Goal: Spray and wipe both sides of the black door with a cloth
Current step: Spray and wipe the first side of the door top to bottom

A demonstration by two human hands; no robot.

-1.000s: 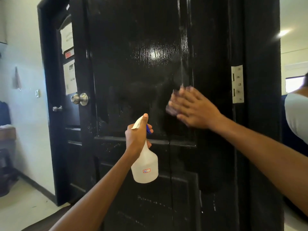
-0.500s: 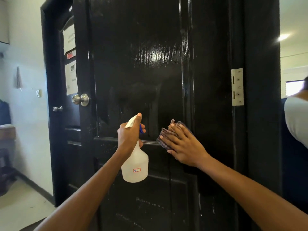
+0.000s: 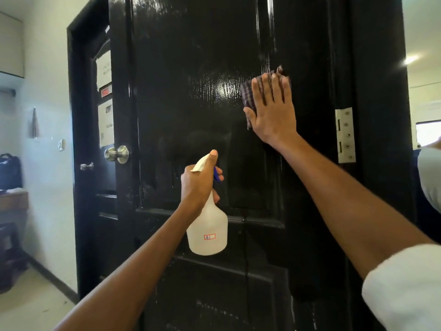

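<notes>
At far left, a pale wall (image 3: 47, 115) carries a small switch plate (image 3: 61, 145), with a dark bag (image 3: 9, 170) on a wooden surface below it and light flooring (image 3: 26, 304) at the bottom corner. A second dark door (image 3: 95, 139) stands behind, papers (image 3: 105, 96) taped to it. The glossy black door (image 3: 191, 68) fills your view, its round metal knob (image 3: 117, 154) at the left edge and a ceiling light reflected in the upper panel. Your left hand (image 3: 198, 185) grips the neck of a translucent spray bottle (image 3: 207, 232) in front of the door's middle rail, thumb lying along the top of the sprayer, fingers curled round the trigger. Higher and to the right, your right hand (image 3: 272, 111) presses a checked cloth (image 3: 248, 94) flat against the upper panel, fingers straight and close together, pointing up. A pale metal hinge (image 3: 344, 134) sits at the door's right edge. Beyond it, a lit ceiling lamp (image 3: 411, 59).
</notes>
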